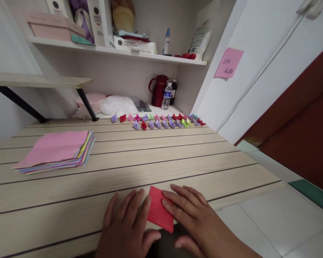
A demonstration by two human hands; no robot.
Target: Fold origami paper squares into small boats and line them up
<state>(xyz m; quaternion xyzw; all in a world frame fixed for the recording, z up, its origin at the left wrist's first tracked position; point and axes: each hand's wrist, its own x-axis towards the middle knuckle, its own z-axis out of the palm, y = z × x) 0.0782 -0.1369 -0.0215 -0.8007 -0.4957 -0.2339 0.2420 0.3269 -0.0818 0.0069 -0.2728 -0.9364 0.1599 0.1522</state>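
A folded piece of red paper (160, 212) lies near the front edge of the slatted wooden table (118, 175), one corner pointing away from me. My left hand (127, 218) rests flat at its left, fingers spread, the index finger along the paper's left edge. From the right, my right hand (191, 211) lies with its fingers stretched out and the fingertips pressing on the paper's upper right part. Its thumb hangs below the paper, off the table edge. A stack of coloured paper sheets (59, 148), pink on top, sits to the left.
Several small folded paper boats (164, 124) stand in two rows along the table's back. Behind them are a dark red jug (158, 90), a water bottle (167, 96) and a white plastic bag (117, 106). A small raised shelf (37, 81) stands at the back left.
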